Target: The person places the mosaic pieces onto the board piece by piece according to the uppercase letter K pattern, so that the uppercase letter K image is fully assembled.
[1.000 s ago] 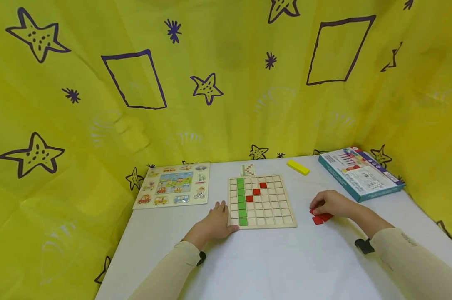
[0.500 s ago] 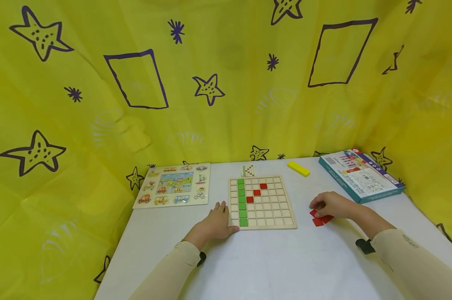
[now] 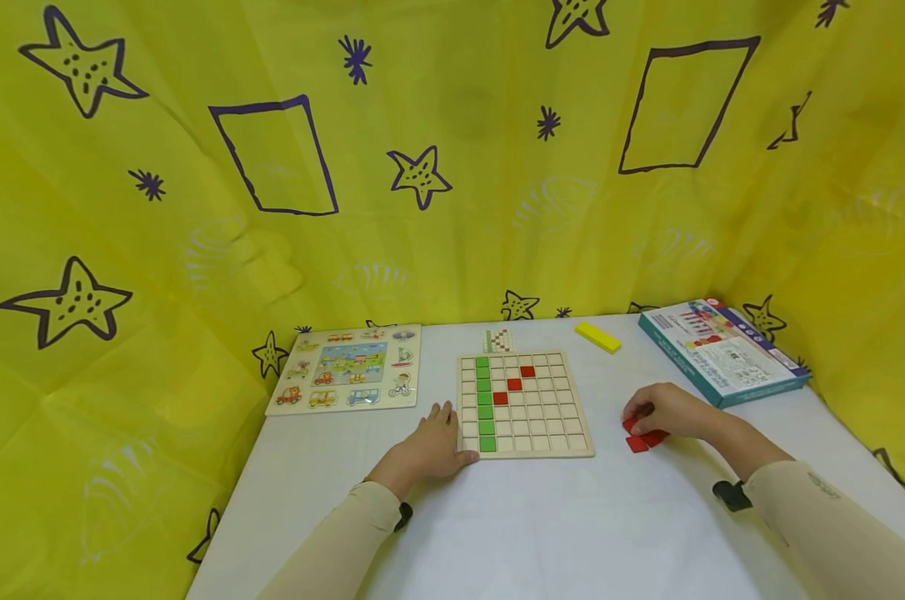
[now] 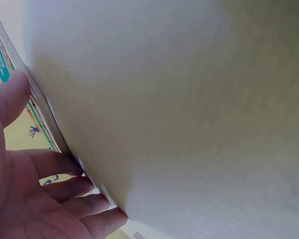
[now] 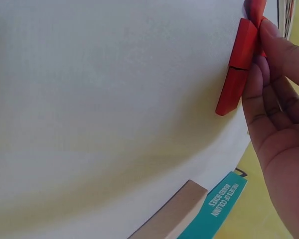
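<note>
I see my right hand [image 3: 666, 412] on the white table [image 3: 542, 517], to the right of the board [image 3: 525, 403]. Its fingers [image 5: 269, 64] are bent over a little bunch of red tiles [image 3: 642, 437] and touch them. The tiles lie flat on the table, close together, well apart from the board. I cannot tell if the fingers pinch one tile or just rest on them.

My left hand [image 3: 430, 446] lies flat on the table at the board's left edge. Its fingers [image 4: 65, 191] are straight and press against the board's side. It holds nothing.

The board has a green column [image 3: 484, 403] on its left part and three red squares [image 3: 513, 384] going up like steps.

Behind the board lies a small card [image 3: 497, 339]. A yellow block [image 3: 597, 335] lies further right. A blue box [image 3: 720, 347] sits at the far right. A picture puzzle [image 3: 347, 369] lies to the left. Yellow cloth [image 3: 452, 167] with stars hangs all around.
</note>
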`<state>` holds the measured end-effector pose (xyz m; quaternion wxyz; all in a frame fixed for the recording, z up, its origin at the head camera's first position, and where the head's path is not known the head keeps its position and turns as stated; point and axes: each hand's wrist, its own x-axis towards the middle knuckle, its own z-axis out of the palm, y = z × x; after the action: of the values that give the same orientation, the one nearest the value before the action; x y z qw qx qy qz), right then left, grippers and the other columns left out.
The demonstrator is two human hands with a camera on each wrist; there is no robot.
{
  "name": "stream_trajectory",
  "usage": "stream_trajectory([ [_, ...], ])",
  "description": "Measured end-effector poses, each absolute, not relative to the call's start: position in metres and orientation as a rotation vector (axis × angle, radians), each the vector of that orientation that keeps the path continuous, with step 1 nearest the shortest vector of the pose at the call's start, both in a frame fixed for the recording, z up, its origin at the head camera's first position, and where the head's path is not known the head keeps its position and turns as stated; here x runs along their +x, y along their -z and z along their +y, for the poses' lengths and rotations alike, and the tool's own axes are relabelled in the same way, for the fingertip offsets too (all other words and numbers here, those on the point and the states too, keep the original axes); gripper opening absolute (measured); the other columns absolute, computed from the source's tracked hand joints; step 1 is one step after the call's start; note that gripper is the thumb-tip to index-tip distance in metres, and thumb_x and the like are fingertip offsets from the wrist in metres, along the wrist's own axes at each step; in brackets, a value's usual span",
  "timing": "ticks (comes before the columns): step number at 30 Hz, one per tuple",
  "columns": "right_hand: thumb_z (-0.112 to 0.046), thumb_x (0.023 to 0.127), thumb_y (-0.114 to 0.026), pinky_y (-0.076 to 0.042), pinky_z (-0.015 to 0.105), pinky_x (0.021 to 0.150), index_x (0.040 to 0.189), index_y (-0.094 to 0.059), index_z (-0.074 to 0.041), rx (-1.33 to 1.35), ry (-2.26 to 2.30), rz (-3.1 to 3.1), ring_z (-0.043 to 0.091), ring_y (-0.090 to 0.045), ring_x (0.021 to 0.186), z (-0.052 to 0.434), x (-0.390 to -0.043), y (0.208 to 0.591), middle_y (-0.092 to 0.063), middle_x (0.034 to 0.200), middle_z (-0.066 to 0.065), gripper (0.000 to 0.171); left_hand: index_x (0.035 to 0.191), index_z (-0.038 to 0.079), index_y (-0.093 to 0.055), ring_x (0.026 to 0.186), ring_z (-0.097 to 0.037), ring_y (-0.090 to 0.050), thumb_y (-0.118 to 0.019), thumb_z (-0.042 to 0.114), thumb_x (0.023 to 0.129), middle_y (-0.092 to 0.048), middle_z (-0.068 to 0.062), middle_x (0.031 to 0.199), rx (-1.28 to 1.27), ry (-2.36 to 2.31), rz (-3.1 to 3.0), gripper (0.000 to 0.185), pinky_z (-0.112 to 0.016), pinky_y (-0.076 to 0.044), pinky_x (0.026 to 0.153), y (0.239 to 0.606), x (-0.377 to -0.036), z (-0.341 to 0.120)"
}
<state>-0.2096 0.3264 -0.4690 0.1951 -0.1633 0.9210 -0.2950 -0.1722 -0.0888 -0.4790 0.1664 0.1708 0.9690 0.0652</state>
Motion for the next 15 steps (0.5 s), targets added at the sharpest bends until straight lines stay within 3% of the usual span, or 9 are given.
stream_trajectory([
  [10, -0.012, 0.091, -0.075, -0.05, 0.033, 0.071, 0.1, -0.078, -0.011, -0.423, 0.921, 2.558, 0.023, -0.055, 0.088, 0.329, -0.228, 0.469, -0.07, 0.098, 0.003, 0.01, 0.152, -0.009, -0.032, 0.15, -0.04, -0.019, -0.057, 0.059, 0.096, -0.024, -0.024, 0.162, 0.483, -0.181, 2.758, 0.092, -0.05, -0.026, 0.118, 0.48, -0.172, -0.091],
  [15, -0.012, 0.092, -0.073, -0.05, 0.035, 0.078, 0.1, -0.079, -0.009, -0.435, 0.953, 2.592, 0.022, -0.058, 0.089, 0.321, -0.246, 0.465, -0.073, 0.098, 0.003, 0.01, 0.152, -0.009, -0.032, 0.15, -0.04, -0.018, -0.056, 0.06, 0.096, -0.023, -0.024, 0.162, 0.493, -0.186, 2.755, 0.092, -0.05, -0.026, 0.119, 0.481, -0.173, -0.09],
])
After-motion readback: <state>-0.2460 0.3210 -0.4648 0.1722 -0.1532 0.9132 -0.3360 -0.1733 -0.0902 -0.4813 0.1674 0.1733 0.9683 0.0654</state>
